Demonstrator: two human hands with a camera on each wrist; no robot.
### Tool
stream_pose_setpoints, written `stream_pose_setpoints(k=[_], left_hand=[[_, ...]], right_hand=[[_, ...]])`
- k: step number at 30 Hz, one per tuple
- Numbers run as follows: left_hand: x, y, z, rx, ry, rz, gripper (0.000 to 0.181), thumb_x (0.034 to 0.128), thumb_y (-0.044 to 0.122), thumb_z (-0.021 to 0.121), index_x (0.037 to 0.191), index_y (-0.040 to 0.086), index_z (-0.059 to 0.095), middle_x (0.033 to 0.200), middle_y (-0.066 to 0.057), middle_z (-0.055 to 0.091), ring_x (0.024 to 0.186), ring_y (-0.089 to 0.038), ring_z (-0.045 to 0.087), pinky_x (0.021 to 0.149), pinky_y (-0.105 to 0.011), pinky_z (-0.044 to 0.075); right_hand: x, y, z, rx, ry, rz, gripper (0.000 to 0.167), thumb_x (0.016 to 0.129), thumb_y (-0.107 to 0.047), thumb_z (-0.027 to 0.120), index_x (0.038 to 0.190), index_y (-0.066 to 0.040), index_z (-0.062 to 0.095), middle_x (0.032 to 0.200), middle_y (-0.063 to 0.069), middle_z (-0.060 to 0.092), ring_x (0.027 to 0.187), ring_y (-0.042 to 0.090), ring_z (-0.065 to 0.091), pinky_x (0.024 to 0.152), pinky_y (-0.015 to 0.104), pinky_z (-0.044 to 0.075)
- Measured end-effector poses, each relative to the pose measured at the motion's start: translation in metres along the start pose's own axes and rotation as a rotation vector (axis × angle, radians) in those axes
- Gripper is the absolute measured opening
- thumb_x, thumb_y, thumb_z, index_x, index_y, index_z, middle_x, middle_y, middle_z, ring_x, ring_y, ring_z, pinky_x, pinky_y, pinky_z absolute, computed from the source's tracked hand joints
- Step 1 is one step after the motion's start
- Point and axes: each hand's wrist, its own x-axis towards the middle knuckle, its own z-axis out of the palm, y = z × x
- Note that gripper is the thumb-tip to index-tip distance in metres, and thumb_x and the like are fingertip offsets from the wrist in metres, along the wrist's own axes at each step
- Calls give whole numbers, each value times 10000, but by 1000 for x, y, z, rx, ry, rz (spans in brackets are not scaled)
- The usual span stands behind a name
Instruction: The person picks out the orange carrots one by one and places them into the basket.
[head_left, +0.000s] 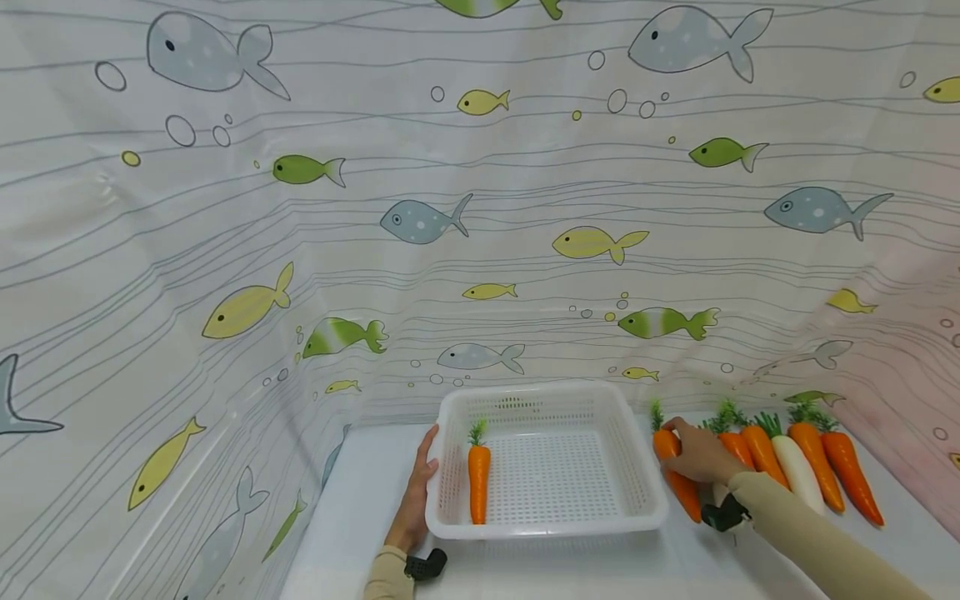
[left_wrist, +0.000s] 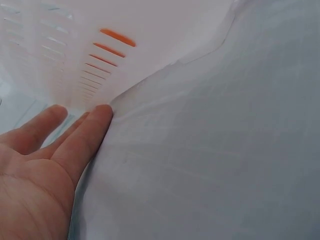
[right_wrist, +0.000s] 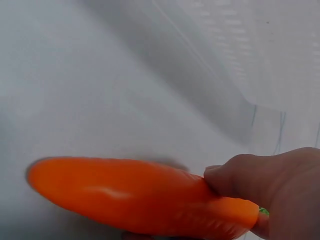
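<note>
A white plastic basket [head_left: 551, 529] stands on the table with one carrot [head_left: 478, 483] lying inside along its left part. My left hand [head_left: 412, 500] rests against the basket's left side, its fingers fairly straight; the left wrist view shows the fingertips [left_wrist: 104, 111] touching the slotted wall low down. Right of the basket, my right hand [head_left: 701, 454] grips another orange carrot [right_wrist: 125, 195] near its leafy top. In the right wrist view the thumb [right_wrist: 240, 172] presses on that carrot's thick end, and its blunt tip points left.
To the right of my right hand lies a row of several carrots [head_left: 851, 475] with green tops and one white radish [head_left: 798, 471]. A fish-patterned curtain [head_left: 525, 183] encloses the white table [head_left: 341, 492] at the back and sides.
</note>
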Motion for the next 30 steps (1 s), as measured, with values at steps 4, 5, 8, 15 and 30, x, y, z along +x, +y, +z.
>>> stream_pose_setpoints(k=[4, 5, 8, 15, 30], left_hand=[[0, 1, -2, 6, 1, 12, 616, 1111, 397, 305, 1700, 381, 121, 1795, -57, 90, 1577, -439, 244, 1207, -566, 363], [0, 1, -2, 4, 2, 14, 620, 1109, 390, 311, 1700, 373, 124, 1791, -62, 103, 1566, -443, 262, 1197, -559, 382], [0, 1, -3, 2, -1, 22, 624, 1105, 360, 325, 1699, 356, 134, 1785, -74, 127, 1550, -453, 289, 1175, -535, 414], [2, 3, -5, -14, -44, 17, 606, 1121, 343, 306, 1699, 387, 125, 1795, -49, 82, 1590, -438, 217, 1185, -523, 382], [2, 3, -4, -33, -59, 25, 590, 1121, 323, 290, 1693, 350, 147, 1786, -90, 94, 1557, -456, 240, 1138, -448, 419]], right_hand=[[2, 3, 5, -31, 32, -14, 634, 903, -258, 793, 1366, 69, 510, 1002, 148, 692, 803, 236, 601, 732, 403, 600], [2, 3, 6, -41, 39, -17, 632, 911, -273, 791, 1364, 73, 518, 1001, 146, 694, 803, 235, 600, 736, 409, 599], [1, 2, 7, -63, 50, -24, 643, 923, -294, 789, 1370, 91, 533, 1010, 148, 707, 808, 235, 605, 748, 423, 600], [-2, -5, 3, -69, 39, -36, 658, 930, -305, 793, 1372, 108, 536, 1035, 164, 713, 830, 248, 618, 751, 449, 598], [4, 12, 6, 132, 46, 40, 798, 896, -413, 832, 1437, 98, 544, 1192, 291, 692, 926, 289, 665, 801, 476, 633]])
